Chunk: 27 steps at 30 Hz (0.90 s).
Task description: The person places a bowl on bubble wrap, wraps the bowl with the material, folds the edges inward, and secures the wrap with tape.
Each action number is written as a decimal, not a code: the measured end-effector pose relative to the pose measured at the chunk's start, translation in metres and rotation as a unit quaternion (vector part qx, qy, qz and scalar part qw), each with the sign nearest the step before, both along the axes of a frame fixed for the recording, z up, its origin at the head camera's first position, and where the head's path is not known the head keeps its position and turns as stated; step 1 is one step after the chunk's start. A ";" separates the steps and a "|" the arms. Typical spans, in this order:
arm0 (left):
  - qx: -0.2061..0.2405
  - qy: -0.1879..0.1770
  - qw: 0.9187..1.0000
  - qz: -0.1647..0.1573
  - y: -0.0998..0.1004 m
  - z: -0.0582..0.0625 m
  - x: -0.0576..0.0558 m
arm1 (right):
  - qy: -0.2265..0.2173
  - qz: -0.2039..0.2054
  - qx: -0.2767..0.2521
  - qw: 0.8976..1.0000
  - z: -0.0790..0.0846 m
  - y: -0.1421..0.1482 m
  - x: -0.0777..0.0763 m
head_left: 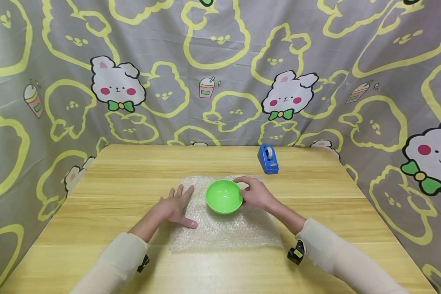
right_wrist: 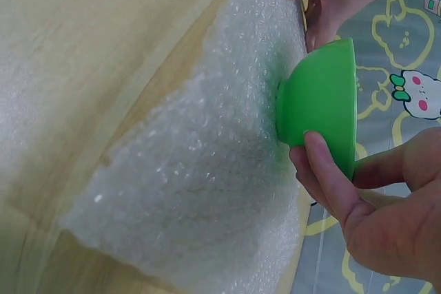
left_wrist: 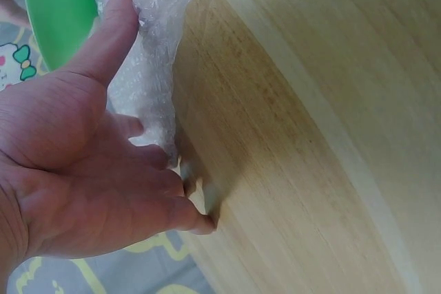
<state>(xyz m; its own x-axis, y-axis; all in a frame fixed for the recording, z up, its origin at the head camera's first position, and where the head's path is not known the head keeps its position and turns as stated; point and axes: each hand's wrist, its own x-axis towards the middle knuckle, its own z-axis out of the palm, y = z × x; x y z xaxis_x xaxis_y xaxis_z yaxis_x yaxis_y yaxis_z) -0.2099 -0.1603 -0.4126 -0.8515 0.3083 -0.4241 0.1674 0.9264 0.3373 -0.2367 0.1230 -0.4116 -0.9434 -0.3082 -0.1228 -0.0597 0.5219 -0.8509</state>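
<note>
1. Bowl (head_left: 224, 197): green, round, smooth and glossy, upright between the two hands, just left of the right fingers; only the head view shows its hollow, only the right wrist view its narrow foot against the wrap
2. Right hand (head_left: 257, 194): fingers curled on the bowl's near side, gripping rim and outer wall; from the head some fingertips hide behind the bowl
3. Wrap (head_left: 228, 237): clear, bumpy bubble sheet, spread flat under the bowl and left thumb
4. Left hand (head_left: 175, 207): fingers spread wide at the wrap's left edge, holding nothing; its own wrist view cuts off most of the bowl
5. Table (head_left: 316, 228): pale, wood-grained, beneath both hands
6. Dispenser (head_left: 268, 159): blue, with a tape roll, beyond the right fingers, seen only from the head
7. Curtain (head_left: 235, 49): grey, printed cloth, past all fingers
</note>
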 end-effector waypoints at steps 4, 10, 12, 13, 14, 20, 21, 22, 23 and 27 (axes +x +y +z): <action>-0.001 0.003 1.000 0.000 0.000 0.000 0.000 | -0.004 0.002 -0.001 1.000 0.000 0.001 0.001; 0.006 0.007 1.000 0.002 -0.001 -0.002 0.000 | -0.020 -0.002 -0.001 1.000 -0.002 0.001 0.000; 0.006 0.007 1.000 0.002 -0.001 -0.002 0.000 | -0.022 -0.001 -0.002 1.000 -0.002 0.001 0.000; 0.006 0.007 1.000 0.002 -0.001 -0.003 0.000 | -0.022 0.000 -0.001 1.000 -0.002 0.001 0.000; 0.004 0.007 1.000 0.002 -0.001 -0.003 0.000 | -0.020 0.001 0.004 1.000 -0.001 0.001 0.000; 0.000 0.007 1.000 0.004 0.000 -0.005 -0.001 | 0.041 0.019 0.096 0.994 0.004 0.002 0.002; -0.001 0.006 1.000 0.004 0.000 -0.004 -0.001 | 0.051 0.022 0.112 0.992 0.005 0.002 0.003; -0.001 0.005 1.000 0.005 0.000 -0.004 0.000 | 0.056 0.024 0.125 0.990 0.005 0.002 0.004; -0.001 0.004 1.000 0.005 0.000 -0.004 0.000 | 0.058 0.027 0.135 0.989 0.007 0.001 0.005; -0.002 0.004 1.000 0.005 0.000 -0.005 0.000 | 0.054 0.052 0.168 0.983 0.009 -0.003 0.013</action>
<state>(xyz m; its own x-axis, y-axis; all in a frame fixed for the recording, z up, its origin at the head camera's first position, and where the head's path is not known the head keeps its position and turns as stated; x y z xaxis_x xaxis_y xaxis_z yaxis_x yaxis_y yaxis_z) -0.2104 -0.1607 -0.4171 -0.8579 0.2980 -0.4185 0.1605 0.9293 0.3328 -0.2236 0.1198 -0.4031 -0.9220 -0.3626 -0.1361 -0.2074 0.7591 -0.6170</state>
